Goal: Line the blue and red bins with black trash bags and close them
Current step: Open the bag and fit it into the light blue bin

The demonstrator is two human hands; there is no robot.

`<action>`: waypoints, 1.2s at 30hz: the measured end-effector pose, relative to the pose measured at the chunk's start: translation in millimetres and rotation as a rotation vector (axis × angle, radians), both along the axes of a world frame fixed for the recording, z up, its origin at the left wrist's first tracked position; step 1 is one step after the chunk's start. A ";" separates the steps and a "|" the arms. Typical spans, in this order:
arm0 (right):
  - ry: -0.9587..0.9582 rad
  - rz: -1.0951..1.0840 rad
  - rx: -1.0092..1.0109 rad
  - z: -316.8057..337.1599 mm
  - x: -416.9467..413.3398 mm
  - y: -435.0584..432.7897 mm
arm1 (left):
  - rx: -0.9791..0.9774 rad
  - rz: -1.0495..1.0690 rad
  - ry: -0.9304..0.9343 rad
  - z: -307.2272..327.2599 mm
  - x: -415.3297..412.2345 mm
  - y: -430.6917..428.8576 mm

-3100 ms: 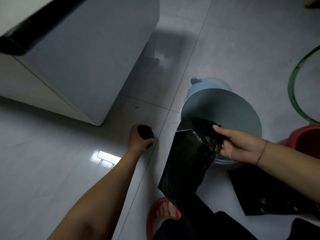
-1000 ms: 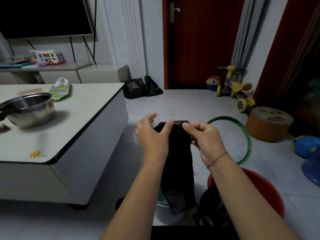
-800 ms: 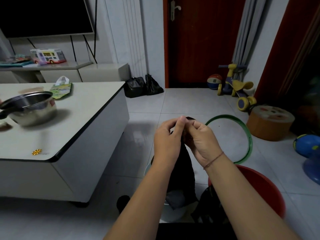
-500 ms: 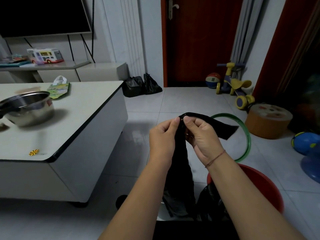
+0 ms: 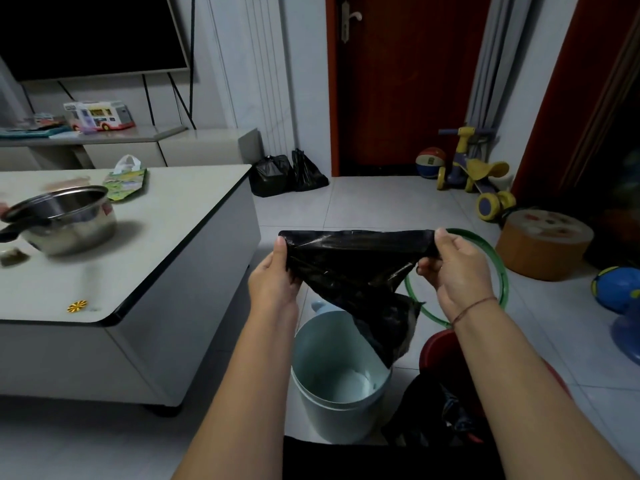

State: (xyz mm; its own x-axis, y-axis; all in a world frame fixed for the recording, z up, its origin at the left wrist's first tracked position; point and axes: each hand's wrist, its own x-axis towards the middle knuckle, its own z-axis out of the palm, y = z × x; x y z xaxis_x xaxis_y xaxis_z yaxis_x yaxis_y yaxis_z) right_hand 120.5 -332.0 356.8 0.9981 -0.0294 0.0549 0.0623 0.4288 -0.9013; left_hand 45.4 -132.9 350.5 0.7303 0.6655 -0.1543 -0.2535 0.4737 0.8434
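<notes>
A black trash bag (image 5: 353, 268) is stretched flat in the air between my two hands. My left hand (image 5: 273, 275) pinches its top left corner and my right hand (image 5: 453, 271) pinches its top right corner. The bag's lower end hangs over the open pale blue bin (image 5: 339, 375), which stands unlined on the floor below my hands. The red bin (image 5: 436, 351) sits just right of it, mostly hidden behind my right forearm. More black plastic (image 5: 429, 417) lies low between the two bins.
A white low table (image 5: 145, 244) with a steel pot (image 5: 62, 220) stands at the left. A green hoop (image 5: 498, 268) lies on the floor behind the bins. A round stool (image 5: 543, 244), toys and two filled black bags (image 5: 287, 174) lie farther back.
My hands, close together on the bunched bag half a second ago, have moved apart and spread the bag's top edge wide. Earlier, I lifted the bag up from floor level.
</notes>
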 end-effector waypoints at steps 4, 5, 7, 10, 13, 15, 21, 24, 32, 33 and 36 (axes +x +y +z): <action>-0.059 0.047 -0.167 -6.7 2.8 -1.5 | 0.032 0.023 -0.031 -3.3 0.5 2.9; -0.082 0.056 -0.208 -8.9 3.5 -0.9 | 0.046 0.050 -0.018 -3.9 1.4 2.6; -0.122 0.042 -0.238 -11.5 3.9 1.4 | 0.091 0.129 0.022 -5.0 3.8 1.9; -0.146 -0.028 -0.228 -13.0 4.7 4.7 | 0.144 0.218 0.034 -4.8 4.1 1.3; -0.136 -0.096 -0.210 -16.7 7.5 4.8 | 0.179 0.213 0.050 -6.4 2.2 2.5; -0.105 -0.096 -0.208 -19.6 9.0 5.0 | 0.177 0.171 0.050 -6.4 1.0 4.4; -0.077 -0.180 -0.477 -14.8 -8.8 22.5 | 0.218 -0.100 -0.006 -7.6 1.7 -7.3; -0.167 0.079 -0.486 -6.6 -31.6 41.9 | 0.247 -0.192 -0.020 -7.5 4.0 -26.9; -0.154 0.152 -0.327 -7.3 -37.8 50.5 | 0.336 -0.355 -0.026 -8.7 2.0 -54.8; -0.152 0.144 -0.325 -7.8 -37.2 49.1 | 0.349 -0.365 -0.026 -8.9 1.6 -54.5; -0.131 0.124 -0.298 -7.3 -34.2 45.1 | 0.400 -0.382 -0.013 -10.5 1.7 -54.2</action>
State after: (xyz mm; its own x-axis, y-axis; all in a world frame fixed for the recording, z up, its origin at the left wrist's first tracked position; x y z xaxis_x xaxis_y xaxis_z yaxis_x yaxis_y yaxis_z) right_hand 86.2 -286.9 349.5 0.9770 0.1279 0.1708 0.1496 0.1600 -0.9757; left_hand 47.1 -187.0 340.0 0.9313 0.3581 0.0665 -0.1379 0.1776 0.9744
